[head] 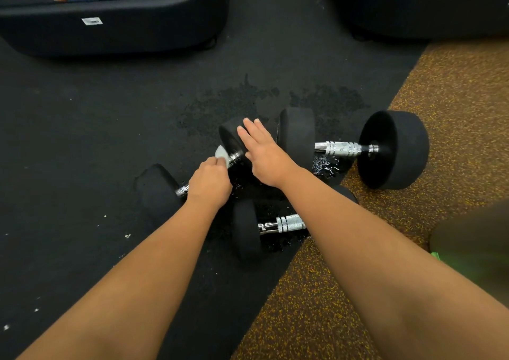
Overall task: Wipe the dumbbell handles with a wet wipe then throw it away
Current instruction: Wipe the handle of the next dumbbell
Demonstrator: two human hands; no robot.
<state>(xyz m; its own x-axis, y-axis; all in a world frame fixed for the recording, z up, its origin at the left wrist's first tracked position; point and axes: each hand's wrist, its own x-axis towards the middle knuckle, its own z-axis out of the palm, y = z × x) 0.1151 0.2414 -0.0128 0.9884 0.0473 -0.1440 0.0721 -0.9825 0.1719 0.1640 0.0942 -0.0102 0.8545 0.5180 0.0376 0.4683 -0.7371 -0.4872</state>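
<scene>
**While one hand steadies, the other wipes**

As the left hand (pixel 210 183) curls round the chrome handle of the dumbbell (pixel 158 186), pinching the wet wipe (pixel 221 153) against the bar, the right hand (pixel 265 156) lies flat on that dumbbell's far rubber head, fingers straight. The wipe is soft, limp and light, and is best kept bunched. The knurled steel should drag on it rather than slip. The weights look heavy and rigid yet may roll, so pressing on a head makes sense.

A far dumbbell (pixel 341 148) crosses the right edge of the black rubber mat (pixel 82 139) onto speckled orange flooring (pixel 454 84). A near dumbbell (pixel 289 223) lies closer to the person. Dark blotches (pixel 225 106) mark the mat, and black machine bases (pixel 110 29) stand along its far edge.
</scene>
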